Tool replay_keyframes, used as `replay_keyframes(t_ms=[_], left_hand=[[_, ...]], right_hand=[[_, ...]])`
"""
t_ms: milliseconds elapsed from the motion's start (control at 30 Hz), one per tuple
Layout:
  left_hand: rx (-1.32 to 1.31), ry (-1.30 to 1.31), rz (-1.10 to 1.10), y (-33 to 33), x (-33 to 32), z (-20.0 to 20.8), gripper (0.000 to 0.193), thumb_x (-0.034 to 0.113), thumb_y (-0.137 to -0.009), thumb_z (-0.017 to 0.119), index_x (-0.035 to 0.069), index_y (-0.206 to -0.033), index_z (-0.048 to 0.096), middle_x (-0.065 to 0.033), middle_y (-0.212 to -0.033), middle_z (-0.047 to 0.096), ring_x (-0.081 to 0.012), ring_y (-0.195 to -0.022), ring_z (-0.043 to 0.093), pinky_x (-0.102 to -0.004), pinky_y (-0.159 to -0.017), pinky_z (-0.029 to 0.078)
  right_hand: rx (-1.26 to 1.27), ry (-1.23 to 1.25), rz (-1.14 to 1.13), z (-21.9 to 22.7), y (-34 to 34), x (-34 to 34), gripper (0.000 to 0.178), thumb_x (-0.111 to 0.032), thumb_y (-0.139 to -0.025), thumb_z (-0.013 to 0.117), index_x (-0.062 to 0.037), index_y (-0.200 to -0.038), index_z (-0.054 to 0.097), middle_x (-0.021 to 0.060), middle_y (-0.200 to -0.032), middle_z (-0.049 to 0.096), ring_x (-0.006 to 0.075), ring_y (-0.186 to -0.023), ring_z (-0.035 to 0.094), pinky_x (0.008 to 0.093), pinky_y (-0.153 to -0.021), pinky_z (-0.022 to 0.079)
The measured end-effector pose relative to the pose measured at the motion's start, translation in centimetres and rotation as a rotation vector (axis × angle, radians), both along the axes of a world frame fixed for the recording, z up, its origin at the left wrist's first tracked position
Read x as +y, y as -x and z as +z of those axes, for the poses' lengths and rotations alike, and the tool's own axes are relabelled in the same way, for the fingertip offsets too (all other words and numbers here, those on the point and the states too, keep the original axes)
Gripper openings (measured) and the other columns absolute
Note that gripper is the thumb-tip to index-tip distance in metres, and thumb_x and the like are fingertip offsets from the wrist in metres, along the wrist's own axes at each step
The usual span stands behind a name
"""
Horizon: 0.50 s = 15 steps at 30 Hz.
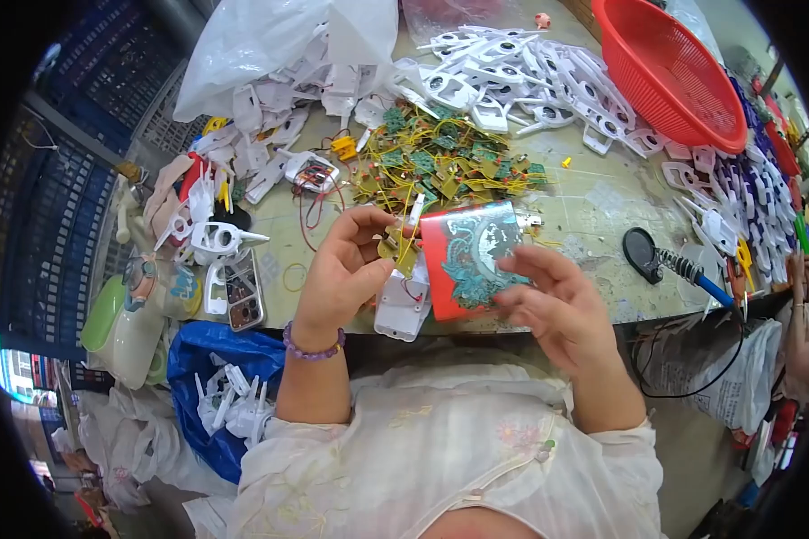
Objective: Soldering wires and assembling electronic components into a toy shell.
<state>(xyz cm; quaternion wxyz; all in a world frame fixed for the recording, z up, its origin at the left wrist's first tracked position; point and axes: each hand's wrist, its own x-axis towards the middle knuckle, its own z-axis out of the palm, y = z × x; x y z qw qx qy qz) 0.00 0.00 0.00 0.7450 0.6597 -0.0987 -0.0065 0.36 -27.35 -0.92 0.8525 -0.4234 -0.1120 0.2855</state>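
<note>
My left hand [343, 274] pinches a small circuit board [404, 258] with yellow wires between thumb and fingers. Just below the board lies a white plastic housing [399, 310] with a thin red wire, at the table's near edge. My right hand [557, 310] hovers with its fingers apart and slightly curled, nothing visible in them. It overlaps the right side of a flat red item with a teal and silver design [476, 260]. Beyond both hands spreads a heap of green circuit boards with yellow wires [440, 162].
White plastic frames [530, 76] are piled at the back, near a red basket [674, 72]. A soldering iron [692, 271] rests at the right beside its round holder [643, 254]. At the left stand a screw tray [244, 292] and a blue bag [211, 386] of white parts.
</note>
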Motion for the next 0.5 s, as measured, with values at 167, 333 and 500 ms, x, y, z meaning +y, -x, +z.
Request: replay_keyframes(t_ms=[167, 333, 500], left_hand=[[0.006, 0.090, -0.078, 0.6, 0.1, 0.6, 0.045, -0.003, -0.077, 0.052, 0.002, -0.121, 0.043, -0.0095, -0.116, 0.055, -0.0134, -0.102, 0.056, -0.0262, -0.084, 0.046], [0.072, 0.040, -0.161, 1.1, 1.4, 0.6, 0.048, -0.003, -0.076, 0.053, 0.001, -0.124, 0.043, -0.0084, -0.116, 0.053, -0.0152, -0.106, 0.053, -0.0299, -0.092, 0.043], [0.023, 0.074, -0.225, 1.4, 1.5, 0.8, 0.047, -0.003, -0.077, 0.053, 0.000, -0.123, 0.044, -0.0083, -0.117, 0.052, -0.0158, -0.109, 0.052, -0.0311, -0.095, 0.041]], right_hand=[[0.212, -0.038, 0.043, 2.1, -1.9, 4.9, 0.060, -0.002, -0.086, 0.059, 0.0014, -0.137, 0.029, 0.0163, -0.137, 0.036, 0.0241, -0.110, 0.055, 0.0293, -0.079, 0.050], [0.203, -0.015, -0.066, 2.2, -4.9, 7.1, 0.036, -0.007, -0.087, 0.061, 0.0049, -0.119, 0.049, 0.0104, -0.099, 0.063, 0.0159, -0.089, 0.063, 0.0222, -0.074, 0.055], [0.222, -0.017, -0.033, 1.4, -5.7, 7.6, 0.028, -0.007, -0.087, 0.062, 0.0033, -0.111, 0.054, 0.0089, -0.094, 0.064, 0.0152, -0.087, 0.064, 0.0220, -0.074, 0.055]])
